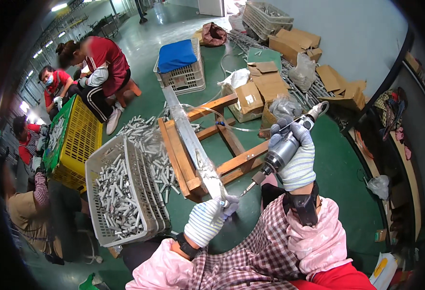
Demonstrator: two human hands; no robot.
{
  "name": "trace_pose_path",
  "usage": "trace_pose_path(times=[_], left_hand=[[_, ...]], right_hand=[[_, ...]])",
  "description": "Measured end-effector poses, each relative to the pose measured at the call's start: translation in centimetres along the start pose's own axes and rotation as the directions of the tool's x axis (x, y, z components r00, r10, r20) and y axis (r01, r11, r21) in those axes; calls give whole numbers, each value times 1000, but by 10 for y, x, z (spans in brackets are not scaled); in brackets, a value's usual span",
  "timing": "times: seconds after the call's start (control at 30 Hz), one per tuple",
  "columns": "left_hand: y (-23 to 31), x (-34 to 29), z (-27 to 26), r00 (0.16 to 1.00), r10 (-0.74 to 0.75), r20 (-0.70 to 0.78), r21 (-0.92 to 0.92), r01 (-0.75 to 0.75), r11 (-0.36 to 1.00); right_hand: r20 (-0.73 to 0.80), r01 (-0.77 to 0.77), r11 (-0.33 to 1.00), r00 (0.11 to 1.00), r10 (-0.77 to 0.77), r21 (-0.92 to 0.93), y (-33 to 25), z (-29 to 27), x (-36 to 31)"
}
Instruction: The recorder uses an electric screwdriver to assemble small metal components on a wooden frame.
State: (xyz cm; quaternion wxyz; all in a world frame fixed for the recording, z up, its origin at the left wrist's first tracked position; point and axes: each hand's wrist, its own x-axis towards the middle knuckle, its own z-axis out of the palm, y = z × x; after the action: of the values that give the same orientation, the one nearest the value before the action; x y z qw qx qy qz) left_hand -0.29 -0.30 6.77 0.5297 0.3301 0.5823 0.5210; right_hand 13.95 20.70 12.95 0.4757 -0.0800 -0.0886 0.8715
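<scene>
In striped gloves, my right hand [300, 162] is wrapped round a grey pneumatic drill [281, 153]. The tool's thin bit points down and left, its tip close to my left hand [206, 220] but apart from it. My left fingers are closed at the near end of a long metal bar [190, 137], pinching a small silvery metal fitting [223, 203], partly hidden by the fingers. That bar lies lengthwise over a wooden stand [178, 159], its near end wrapped in clear plastic or tape. A clear air hose [244, 129] runs across behind the stand.
Left of the stand, a white crate [147, 212] holds many short metal tubes; more tubes [161, 169] are heaped on the green floor. Co-workers sit around a yellow crate [87, 137]. Cardboard boxes [248, 99] and metal rods lie along the right wall. A blue-topped crate [183, 79] stands behind.
</scene>
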Motion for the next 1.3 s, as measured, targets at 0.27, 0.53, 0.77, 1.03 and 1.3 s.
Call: trace_pose_path(times=[0.27,0.53,0.77,1.03,1.3], left_hand=[[-13,6,-2,934,344,92,804,-274,528],[-14,8,-4,858,506,87,760,-386,523],[-15,7,-9,891,438,123,780,-360,511],[-13,6,-9,910,396,125,775,-339,534],[-7,3,-11,916,379,131,790,-327,518]], right_hand=[[225,257,916,955,-193,-309,9,49,-34],[449,454,735,865,-226,-504,48,74,-60],[474,420,708,870,-137,-567,61,74,-69],[397,420,627,898,-187,-656,72,82,-78],[604,448,586,792,91,-675,67,82,-83]])
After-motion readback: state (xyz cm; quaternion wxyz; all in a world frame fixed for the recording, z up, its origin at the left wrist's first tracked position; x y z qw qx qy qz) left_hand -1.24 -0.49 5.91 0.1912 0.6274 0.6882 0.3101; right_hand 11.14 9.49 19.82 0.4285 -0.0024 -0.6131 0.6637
